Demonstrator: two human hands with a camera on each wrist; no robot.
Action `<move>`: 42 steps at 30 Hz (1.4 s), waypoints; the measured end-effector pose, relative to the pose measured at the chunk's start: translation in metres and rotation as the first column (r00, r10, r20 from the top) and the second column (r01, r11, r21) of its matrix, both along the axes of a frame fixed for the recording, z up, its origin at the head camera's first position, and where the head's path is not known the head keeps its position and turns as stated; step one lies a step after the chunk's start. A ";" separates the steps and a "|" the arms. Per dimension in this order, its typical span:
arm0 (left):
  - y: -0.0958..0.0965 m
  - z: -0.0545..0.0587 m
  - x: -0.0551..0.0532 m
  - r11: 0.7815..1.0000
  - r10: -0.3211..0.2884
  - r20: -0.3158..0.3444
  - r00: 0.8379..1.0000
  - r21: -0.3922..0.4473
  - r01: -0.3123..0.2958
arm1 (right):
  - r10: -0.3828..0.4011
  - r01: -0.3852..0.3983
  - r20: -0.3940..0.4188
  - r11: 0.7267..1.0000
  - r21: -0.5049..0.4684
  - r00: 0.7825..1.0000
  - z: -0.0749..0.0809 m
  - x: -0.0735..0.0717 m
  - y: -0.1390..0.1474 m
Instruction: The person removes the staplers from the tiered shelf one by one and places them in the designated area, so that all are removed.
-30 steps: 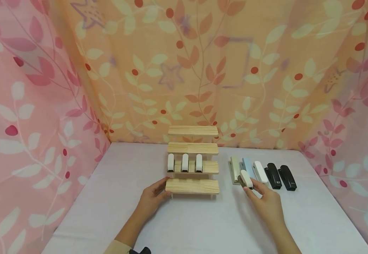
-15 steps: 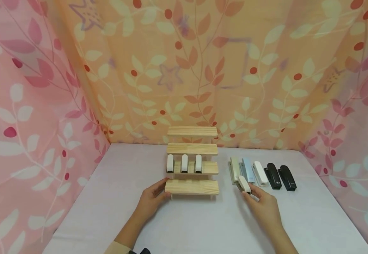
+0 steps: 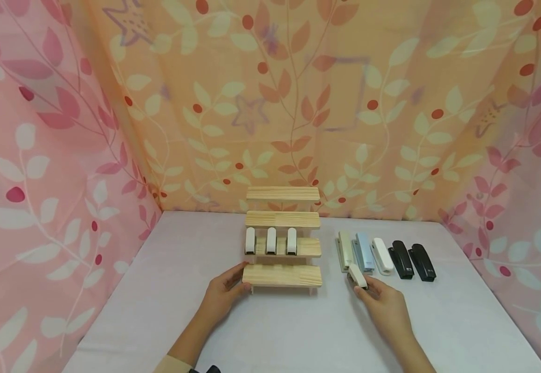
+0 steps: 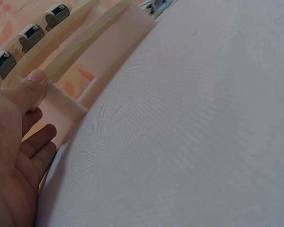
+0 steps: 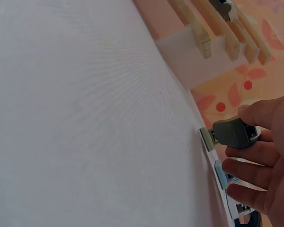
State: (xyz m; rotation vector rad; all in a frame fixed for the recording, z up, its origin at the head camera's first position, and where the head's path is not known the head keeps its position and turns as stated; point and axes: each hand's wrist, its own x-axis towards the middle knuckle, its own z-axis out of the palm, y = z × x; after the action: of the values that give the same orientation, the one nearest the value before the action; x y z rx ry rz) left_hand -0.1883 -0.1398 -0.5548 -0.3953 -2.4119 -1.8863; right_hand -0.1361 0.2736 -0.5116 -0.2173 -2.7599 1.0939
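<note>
My left hand (image 3: 224, 292) grips the left end of the lowest board of a tiered wooden display rack (image 3: 282, 275). In the left wrist view its thumb (image 4: 36, 76) presses the board's edge. At the rack's right, my right hand (image 3: 389, 305) pinches a small white stapler (image 3: 357, 277) between thumb and fingers, tilted in front of the pale green stapler (image 3: 345, 248). Seen from the right wrist, the held stapler (image 5: 234, 133) shows a dark grey-green end. Three small white staplers, the middle one (image 3: 271, 241) among them, stand spaced along the second board from the bottom.
Right of the green stapler, a light blue stapler (image 3: 364, 252), a white one (image 3: 382, 255) and two black staplers (image 3: 402, 259) lie in a row on the white tabletop (image 3: 289, 331). Flowered curtains (image 3: 205, 140) enclose the back and sides. The rack's upper two boards (image 3: 283, 194) are bare.
My right hand has shifted a little left and toward me with the small stapler, which has turned and tilted in its grip. My left hand keeps its place on the rack.
</note>
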 end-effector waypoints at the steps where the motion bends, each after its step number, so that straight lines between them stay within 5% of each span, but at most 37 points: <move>1: 0.000 0.000 0.000 1.000 0.000 0.006 1.000 0.003 0.000 | 0.000 0.000 0.005 1.000 0.004 1.000 0.000 0.000 0.000; 19: 0.000 0.002 0.002 1.000 -0.003 0.059 0.998 0.016 0.002 | 0.001 -0.001 0.022 1.000 0.024 1.000 -0.008 0.000 -0.004; 42: -0.001 0.000 -0.001 0.999 -0.014 0.027 1.000 0.032 0.013 | -0.008 0.006 0.013 0.991 0.135 1.000 -0.017 0.000 -0.007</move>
State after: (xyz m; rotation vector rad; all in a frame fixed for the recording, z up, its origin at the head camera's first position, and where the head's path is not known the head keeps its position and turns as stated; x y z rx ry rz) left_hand -0.1898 -0.1407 -0.5551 -0.3876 -2.3988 -1.9459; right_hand -0.1363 0.2665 -0.5288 -0.2172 -2.8286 0.9032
